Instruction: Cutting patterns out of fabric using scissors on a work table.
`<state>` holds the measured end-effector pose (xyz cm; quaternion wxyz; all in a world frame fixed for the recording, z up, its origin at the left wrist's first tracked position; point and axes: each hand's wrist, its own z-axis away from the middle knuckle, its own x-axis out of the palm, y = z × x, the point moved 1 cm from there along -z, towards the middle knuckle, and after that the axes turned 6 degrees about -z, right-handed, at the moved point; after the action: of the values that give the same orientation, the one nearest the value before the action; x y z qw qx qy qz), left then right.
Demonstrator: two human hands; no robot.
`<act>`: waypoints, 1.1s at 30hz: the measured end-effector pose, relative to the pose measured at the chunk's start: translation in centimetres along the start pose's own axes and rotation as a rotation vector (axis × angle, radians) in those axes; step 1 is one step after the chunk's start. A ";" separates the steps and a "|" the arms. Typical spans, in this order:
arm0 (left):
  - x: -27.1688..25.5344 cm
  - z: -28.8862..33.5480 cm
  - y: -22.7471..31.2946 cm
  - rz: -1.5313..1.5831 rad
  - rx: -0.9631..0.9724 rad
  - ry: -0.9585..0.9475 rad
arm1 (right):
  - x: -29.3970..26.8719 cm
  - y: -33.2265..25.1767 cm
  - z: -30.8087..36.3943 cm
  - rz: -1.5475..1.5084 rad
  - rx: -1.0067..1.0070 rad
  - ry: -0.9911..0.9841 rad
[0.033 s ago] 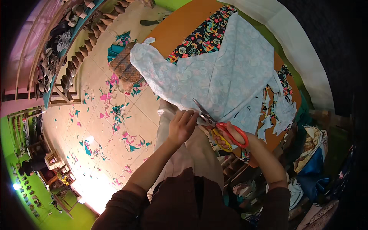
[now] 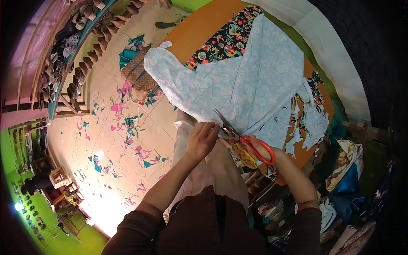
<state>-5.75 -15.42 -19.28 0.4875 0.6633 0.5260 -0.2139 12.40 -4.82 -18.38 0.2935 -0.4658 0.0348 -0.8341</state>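
A large piece of cloth (image 2: 221, 89), pale blue-white with a faint pattern showing through, lies over an orange-brown tabletop (image 2: 193, 32). My left hand (image 2: 202, 140) is closed at its near edge, fingertips pinching there beside the blades. In my right hand (image 2: 255, 153) are scissors (image 2: 265, 149) with one red and one yellow handle. Their blades are parted and point up and left over the cloth's near edge. Black floral fabric (image 2: 225, 40) shows beyond the cloth. Torn-looking pale strips (image 2: 308, 127) hang at the cloth's right side.
Pink and green scraps (image 2: 131, 123) litter the tiled floor at left. A brown patterned bundle (image 2: 140, 76) lies near the table's left edge. Shoe-shaped forms (image 2: 87, 63) line a rack at upper left. Piled fabrics (image 2: 346, 170) crowd the right side, below the table.
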 end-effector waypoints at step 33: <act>-0.2 1.1 -0.7 0.039 0.045 -0.049 | -0.1 -3.6 -0.5 0.276 0.111 -0.007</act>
<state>-6.21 -16.54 -19.89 0.4892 0.6787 0.4959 -0.2326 10.38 -1.94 -17.57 0.4307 -0.4426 0.0510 -0.7849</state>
